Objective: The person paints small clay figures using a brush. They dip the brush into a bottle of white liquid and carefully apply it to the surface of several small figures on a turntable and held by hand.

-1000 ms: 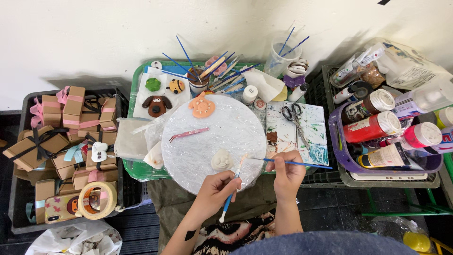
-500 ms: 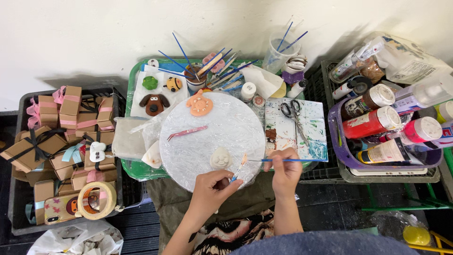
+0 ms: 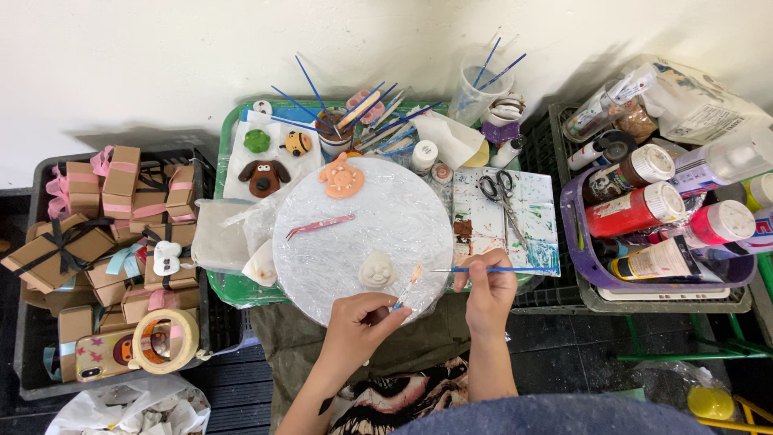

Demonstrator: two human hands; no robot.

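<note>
A round white board [image 3: 362, 234] wrapped in clear film lies in front of me. A small pale clay face [image 3: 376, 271] sits near its front edge, an orange clay figure [image 3: 341, 179] at its far edge, and a pink tool [image 3: 319, 225] lies between them. My left hand [image 3: 358, 326] grips a small brush with a blue handle [image 3: 405, 288], tip just right of the clay face. My right hand [image 3: 485, 292] holds a thin blue paintbrush [image 3: 491, 270] level, pointing left toward the board's edge.
A green tray [image 3: 233, 286] under the board holds clay animals [image 3: 266, 176] and a cup of brushes [image 3: 334, 129]. A paint-stained palette with scissors [image 3: 503, 193] lies to the right, beside crates of paint bottles [image 3: 644, 209]. Left, a crate of gift boxes [image 3: 105, 225], a tape roll [image 3: 165, 340].
My left hand turned the small brush from pointing down toward me to pointing up beside the clay face. The right hand stayed almost still with its thin brush.
</note>
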